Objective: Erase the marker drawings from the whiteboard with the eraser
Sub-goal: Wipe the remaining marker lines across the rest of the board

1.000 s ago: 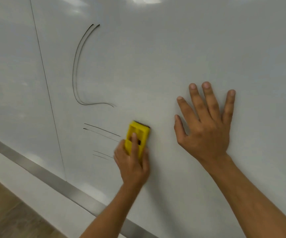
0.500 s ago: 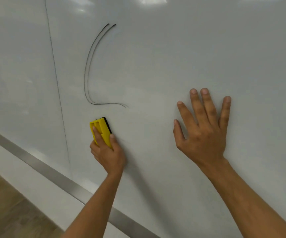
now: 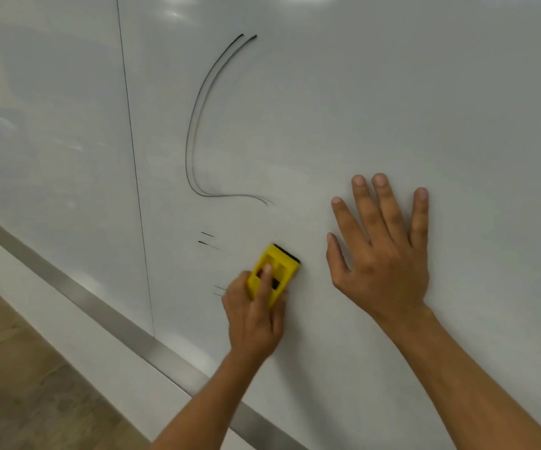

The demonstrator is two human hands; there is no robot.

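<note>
White glossy whiteboard [image 3: 392,92]: my left hand [image 3: 256,316], fingers clamped on the yellow plastic eraser [image 3: 274,274], swept back right; short black dashes [image 3: 207,239] shrank; right hand [image 3: 383,254] splayed flat.

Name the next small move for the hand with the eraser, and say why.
Probably slide the eraser leftward across the board. The left hand grips it flat on the whiteboard, and short dashes sit just to its left, with fainter ones by the knuckles. The long curved line above can follow.
</note>
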